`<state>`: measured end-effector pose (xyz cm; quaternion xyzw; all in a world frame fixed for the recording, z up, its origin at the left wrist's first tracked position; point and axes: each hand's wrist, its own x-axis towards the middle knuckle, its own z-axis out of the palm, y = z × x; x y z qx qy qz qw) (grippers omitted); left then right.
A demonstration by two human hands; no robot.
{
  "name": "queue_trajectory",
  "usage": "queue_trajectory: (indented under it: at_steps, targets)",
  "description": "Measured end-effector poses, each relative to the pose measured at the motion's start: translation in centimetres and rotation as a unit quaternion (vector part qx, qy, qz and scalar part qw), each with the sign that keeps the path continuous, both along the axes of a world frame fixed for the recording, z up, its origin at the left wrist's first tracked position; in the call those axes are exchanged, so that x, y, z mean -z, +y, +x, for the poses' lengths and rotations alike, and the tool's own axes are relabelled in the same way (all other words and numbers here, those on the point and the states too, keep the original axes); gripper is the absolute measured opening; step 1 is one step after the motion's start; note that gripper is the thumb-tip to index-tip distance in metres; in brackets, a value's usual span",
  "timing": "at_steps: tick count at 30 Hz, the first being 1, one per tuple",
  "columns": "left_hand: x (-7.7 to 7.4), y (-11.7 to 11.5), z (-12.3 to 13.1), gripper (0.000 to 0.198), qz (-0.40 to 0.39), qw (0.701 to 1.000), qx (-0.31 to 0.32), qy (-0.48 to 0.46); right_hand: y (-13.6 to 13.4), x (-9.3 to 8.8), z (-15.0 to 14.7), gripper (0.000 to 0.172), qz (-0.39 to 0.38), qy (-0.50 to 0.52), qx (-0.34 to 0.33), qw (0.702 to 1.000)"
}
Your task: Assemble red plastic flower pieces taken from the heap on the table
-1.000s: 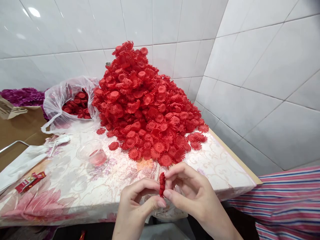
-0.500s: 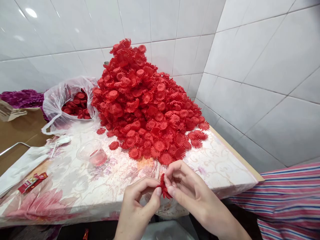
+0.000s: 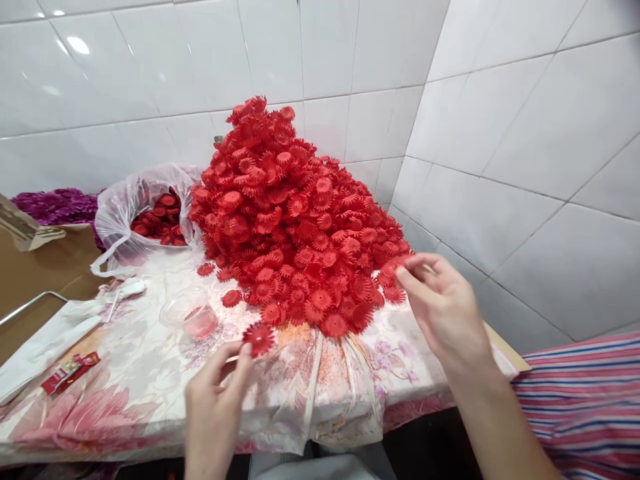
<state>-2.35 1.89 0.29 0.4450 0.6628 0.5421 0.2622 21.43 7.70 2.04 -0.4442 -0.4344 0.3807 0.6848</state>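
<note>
My left hand (image 3: 219, 393) pinches a dark red fringed artificial flower disc (image 3: 259, 339) between thumb and fingertips, above the front of the table. At the right edge of a tall heap of red flower discs (image 3: 300, 220), my right hand (image 3: 447, 310) has its thumb and fingers closed on another red flower disc (image 3: 393, 267). That disc is blurred and partly covered by the fingertips. Other discs lie loose just beneath it and along the heap's foot.
A plastic bag (image 3: 113, 217) of darker red flower discs stands left of the heap. Nearer are a clear plastic cup (image 3: 173, 310), a red wrapper (image 3: 70, 373) and a cardboard box (image 3: 65, 263). Tiled walls (image 3: 520, 127) rise behind and right; striped cloth (image 3: 585, 393) hangs at right.
Both hands were together at a red flower disc by the table's front edge. They have parted: my left went left with a disc, my right reached right to the heap's edge.
</note>
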Motion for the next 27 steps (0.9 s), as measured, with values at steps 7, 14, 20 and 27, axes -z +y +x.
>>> queue_trajectory:
  at_steps: [7,14,20,27]
  targets:
    - [0.2,0.6,3.2,0.015,0.014,0.996,0.086,-0.035,0.1,-1.2,-2.7,0.012,0.071,-0.334,-0.014,0.940]
    - [1.1,0.2,2.7,0.021,-0.027,0.952,0.241,-0.187,-4.6,0.3,-4.7,0.008,0.034,-0.257,-0.230,0.938]
    - [0.4,-0.4,2.9,0.027,-0.034,0.929,0.220,-0.294,-4.8,0.4,-5.1,0.004,-0.044,-0.132,-0.291,0.947]
    - [0.2,-0.8,3.1,0.031,-0.040,0.926,0.215,-0.308,-5.6,0.0,-5.6,0.006,-0.077,-0.096,-0.263,0.957]
